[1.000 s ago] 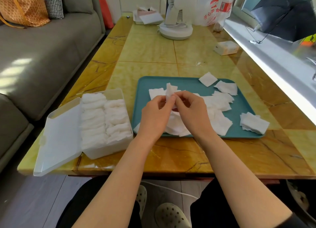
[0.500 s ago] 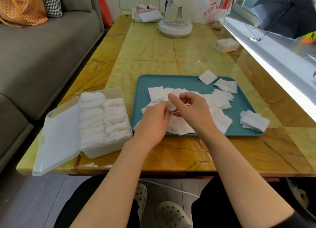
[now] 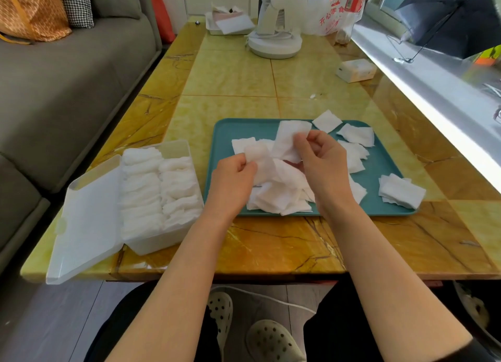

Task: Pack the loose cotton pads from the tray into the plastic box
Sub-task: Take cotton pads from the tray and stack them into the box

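Loose white square cotton pads (image 3: 282,199), heaped on the flat teal plastic tray (image 3: 225,134). Pulled apart since a second ago, when pinched jointly: one pad now held upright between thumb and fingers of the right hand (image 3: 322,161), another bunched in the curled left hand (image 3: 233,177). Probably separated for folding, then leftward into the open translucent plastic box (image 3: 160,241), already packed in two rows
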The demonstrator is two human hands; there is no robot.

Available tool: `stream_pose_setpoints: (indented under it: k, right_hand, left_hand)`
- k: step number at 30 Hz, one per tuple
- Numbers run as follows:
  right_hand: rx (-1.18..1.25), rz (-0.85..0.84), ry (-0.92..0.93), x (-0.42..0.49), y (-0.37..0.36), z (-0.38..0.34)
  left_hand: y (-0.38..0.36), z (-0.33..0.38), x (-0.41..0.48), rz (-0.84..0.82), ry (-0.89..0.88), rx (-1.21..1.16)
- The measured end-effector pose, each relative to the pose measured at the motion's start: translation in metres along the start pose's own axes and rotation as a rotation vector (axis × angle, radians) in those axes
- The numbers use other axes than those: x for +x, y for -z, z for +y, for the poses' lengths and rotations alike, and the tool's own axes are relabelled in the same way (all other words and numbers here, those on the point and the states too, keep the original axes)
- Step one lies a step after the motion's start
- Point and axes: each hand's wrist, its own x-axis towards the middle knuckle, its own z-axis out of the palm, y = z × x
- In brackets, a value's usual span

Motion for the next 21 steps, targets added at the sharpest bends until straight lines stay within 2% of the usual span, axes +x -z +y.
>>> stream_pose_setpoints:
  k: [3, 5, 11, 21]
  right_hand:
    - [0.303, -0.252, -0.085, -0.004, -0.001, -0.009]
    - [0.279, -0.355, -0.117, -0.007, -0.002, -0.009]
    - [-0.042, -0.238, -0.007, -0.005, 0.000, -0.001]
    - [-0.264, -0.150, 0.117, -0.001, 0.004, 0.006]
  left_hand:
    - [0.002, 0.003, -0.001, -0.053, 0.058, -0.140]
    - [0.001, 0.009, -0.004, -0.105, 0.066, -0.227]
    - [0.002, 0.013, -0.005, -0.118, 0.068, -0.237]
    - [0.000, 0.016, -0.006, -0.128, 0.067, -0.230]
